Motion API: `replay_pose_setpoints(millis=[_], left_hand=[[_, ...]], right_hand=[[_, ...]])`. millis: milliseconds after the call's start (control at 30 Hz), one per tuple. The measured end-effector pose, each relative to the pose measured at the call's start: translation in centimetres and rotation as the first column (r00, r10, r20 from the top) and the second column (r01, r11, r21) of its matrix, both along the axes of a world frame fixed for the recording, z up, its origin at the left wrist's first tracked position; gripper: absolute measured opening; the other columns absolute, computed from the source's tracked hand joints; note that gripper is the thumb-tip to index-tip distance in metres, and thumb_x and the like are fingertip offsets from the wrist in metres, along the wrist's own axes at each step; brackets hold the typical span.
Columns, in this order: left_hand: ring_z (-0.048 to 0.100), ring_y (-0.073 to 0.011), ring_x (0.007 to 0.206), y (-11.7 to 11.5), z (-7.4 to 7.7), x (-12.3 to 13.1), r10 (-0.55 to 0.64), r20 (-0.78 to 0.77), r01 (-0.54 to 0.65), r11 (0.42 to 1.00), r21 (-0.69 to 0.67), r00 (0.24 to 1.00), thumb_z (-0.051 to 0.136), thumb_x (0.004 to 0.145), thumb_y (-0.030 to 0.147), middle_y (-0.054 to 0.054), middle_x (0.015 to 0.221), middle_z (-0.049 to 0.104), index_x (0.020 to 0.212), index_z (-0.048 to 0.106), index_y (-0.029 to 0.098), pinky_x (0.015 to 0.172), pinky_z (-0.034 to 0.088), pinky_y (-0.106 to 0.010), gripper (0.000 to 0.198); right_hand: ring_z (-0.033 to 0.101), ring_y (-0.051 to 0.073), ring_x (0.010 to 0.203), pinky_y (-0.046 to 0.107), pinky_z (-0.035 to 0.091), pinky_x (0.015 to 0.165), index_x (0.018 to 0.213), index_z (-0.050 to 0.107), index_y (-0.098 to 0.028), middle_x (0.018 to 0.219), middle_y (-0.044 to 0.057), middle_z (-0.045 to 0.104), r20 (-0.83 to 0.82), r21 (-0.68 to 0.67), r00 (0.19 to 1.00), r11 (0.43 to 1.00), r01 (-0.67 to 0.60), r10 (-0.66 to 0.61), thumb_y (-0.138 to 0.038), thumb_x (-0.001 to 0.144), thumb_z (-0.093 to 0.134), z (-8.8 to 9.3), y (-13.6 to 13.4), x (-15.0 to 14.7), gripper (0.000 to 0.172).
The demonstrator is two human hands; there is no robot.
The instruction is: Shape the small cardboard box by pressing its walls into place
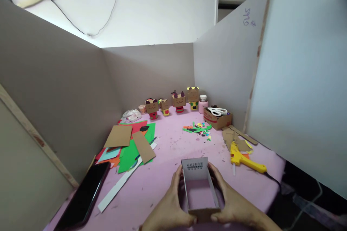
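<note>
Cardboard is what both hands have hold of: a four-sided frame, pale inside, the pink worktop showing straight through its middle. It is close in front of the person, and I can't tell whether its lower edge touches the surface or hangs just above.

Left hand and right hand nearly mirror one another. The forearms slant in from the near side, wrists well apart, converging on the frame. On the left, the thumb presses at the near wall, while the fingers curve forward along the outer side. The right thumb lies against that same near wall, closer to the other corner, its fingers running up the opposite side toward the far wall, which bears dark print. Each grip is grasping the frame, cupped around it, with gaps between palm and cardboard. The thumb tips point inward without meeting.

Over to the right lies a yellow glue gun; off to the left are a black phone, a white strip and a green sheet. Farther back, four figures stand in a row, the last beside a pink jar, and scissors rest on a small box.
</note>
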State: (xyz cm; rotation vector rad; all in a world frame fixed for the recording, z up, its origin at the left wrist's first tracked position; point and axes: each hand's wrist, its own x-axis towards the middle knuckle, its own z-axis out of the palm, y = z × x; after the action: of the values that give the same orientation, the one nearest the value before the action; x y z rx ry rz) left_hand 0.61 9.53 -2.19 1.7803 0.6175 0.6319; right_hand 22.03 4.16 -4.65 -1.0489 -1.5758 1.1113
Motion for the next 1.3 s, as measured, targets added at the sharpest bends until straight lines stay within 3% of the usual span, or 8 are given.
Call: replay_pose_setpoints(millis=[133,433,633,767,967,1100,1200,1300], left_hand=[[0.023,-0.0354,0.133,0.1,0.1,0.0,-0.017,0.036,0.017,1.0,-0.018,0.999,0.076,0.047,0.008,-0.013,0.146,0.025,0.142,0.003,0.026,0.109,0.017,-0.05,0.122],[0.019,-0.0379,0.134,0.3,0.1,0.3,-0.065,0.111,0.074,0.995,-0.072,0.992,0.084,0.047,0.035,-0.015,0.147,0.021,0.144,0.002,0.025,0.108,0.016,-0.051,0.127],[0.024,-0.0327,0.134,-0.1,-0.2,0.4,-0.067,0.166,0.081,0.993,-0.085,0.984,0.082,0.052,0.038,-0.017,0.146,0.022,0.141,0.001,0.024,0.109,0.019,-0.047,0.122],[0.024,-0.0348,0.134,0.1,-0.3,0.3,-0.088,0.162,0.104,0.99,-0.097,0.983,0.082,0.048,0.048,-0.017,0.146,0.022,0.142,0.002,0.023,0.108,0.02,-0.048,0.126],[0.022,-0.0364,0.134,0.2,0.3,0.1,-0.065,0.095,0.069,0.997,-0.034,0.993,0.082,0.051,0.031,-0.013,0.146,0.025,0.143,0.005,0.026,0.109,0.014,-0.052,0.12],[0.02,-0.0361,0.135,-0.1,0.8,0.2,-0.061,0.082,0.063,0.998,-0.023,0.995,0.082,0.053,0.03,-0.012,0.147,0.024,0.142,0.008,0.027,0.111,0.012,-0.051,0.116],[0.02,-0.0374,0.134,0.1,0.2,0.2,-0.028,0.083,0.03,0.999,-0.028,0.996,0.083,0.052,0.035,-0.013,0.146,0.024,0.142,0.01,0.028,0.11,0.013,-0.051,0.117],[0.016,-0.0425,0.134,1.1,-1.7,0.1,0.0,0.099,0.005,0.999,-0.045,0.995,0.088,0.04,0.041,-0.016,0.145,0.023,0.143,0.007,0.028,0.109,0.013,-0.055,0.131]], right_hand=[[0.022,0.03,0.136,0.043,0.017,0.112,0.141,0.002,-0.011,0.147,0.022,0.021,-0.055,0.032,0.998,0.999,-0.022,0.023,-0.047,0.046,0.081,0.2,0.0,-0.1,0.129],[0.024,0.029,0.135,0.042,0.016,0.112,0.141,0.002,-0.009,0.146,0.023,0.024,-0.088,0.008,0.996,1.0,-0.02,0.021,-0.043,0.044,0.082,0.6,0.1,-0.3,0.131],[0.024,0.03,0.135,0.04,0.02,0.11,0.141,0.001,-0.009,0.147,0.022,0.022,-0.097,-0.001,0.995,1.0,-0.01,0.01,-0.037,0.044,0.082,0.2,0.1,-0.2,0.13],[0.025,0.03,0.135,0.04,0.021,0.111,0.141,0.006,-0.012,0.147,0.02,0.025,-0.086,0.035,0.996,0.999,-0.016,0.019,-0.042,0.044,0.083,0.1,0.2,-0.2,0.128],[0.029,0.032,0.132,0.044,0.022,0.11,0.141,0.003,-0.011,0.146,0.023,0.026,-0.071,0.018,0.997,1.0,0.009,-0.007,-0.058,0.043,0.078,0.3,0.1,-0.6,0.133],[0.029,0.032,0.133,0.043,0.025,0.109,0.141,0.005,-0.011,0.146,0.023,0.025,-0.113,0.011,0.993,1.0,-0.022,0.023,-0.06,0.044,0.077,1.1,-0.2,-1.0,0.131],[0.032,0.031,0.132,0.041,0.027,0.108,0.142,0.005,-0.014,0.145,0.021,0.028,-0.121,0.014,0.992,1.0,-0.023,0.025,-0.054,0.048,0.079,1.3,-0.2,-1.3,0.126],[0.029,0.034,0.133,0.042,0.028,0.108,0.143,0.005,-0.016,0.146,0.019,0.028,-0.1,0.029,0.995,1.0,0.006,-0.003,-0.057,0.047,0.078,0.7,0.3,-1.2,0.128]])
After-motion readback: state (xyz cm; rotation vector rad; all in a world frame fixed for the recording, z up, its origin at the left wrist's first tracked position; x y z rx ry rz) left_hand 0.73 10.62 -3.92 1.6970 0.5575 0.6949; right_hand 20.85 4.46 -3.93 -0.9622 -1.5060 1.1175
